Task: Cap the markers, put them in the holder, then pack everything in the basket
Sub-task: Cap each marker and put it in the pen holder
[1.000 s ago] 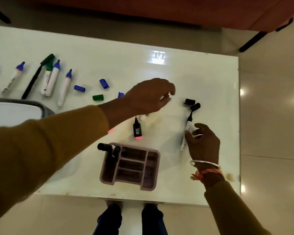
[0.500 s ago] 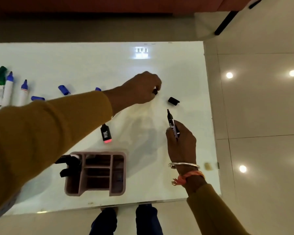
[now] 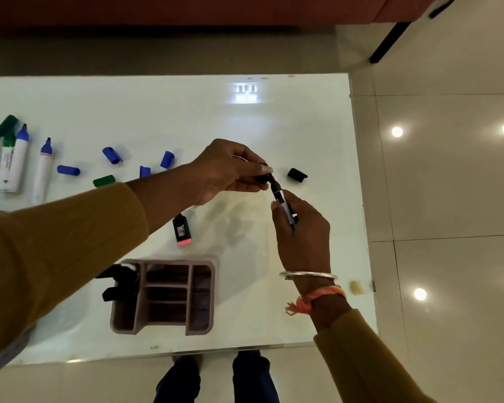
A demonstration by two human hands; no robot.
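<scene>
I see left hand (image 3: pixel 221 173) pinching a black cap (image 3: pixel 262 178), mostly hidden under its fingers, at the tip of the black marker (image 3: pixel 282 200). Right hand (image 3: pixel 303 225) grips the barrel above the table (image 3: pixel 157 112). Dark markers (image 3: pixel 120 283) in pink holder (image 3: pixel 213 286) are blurred.

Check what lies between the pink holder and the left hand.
In the head view, a short black marker with a pink end lies flat between the holder and the left hand. The rest of that stretch is bare.
</scene>
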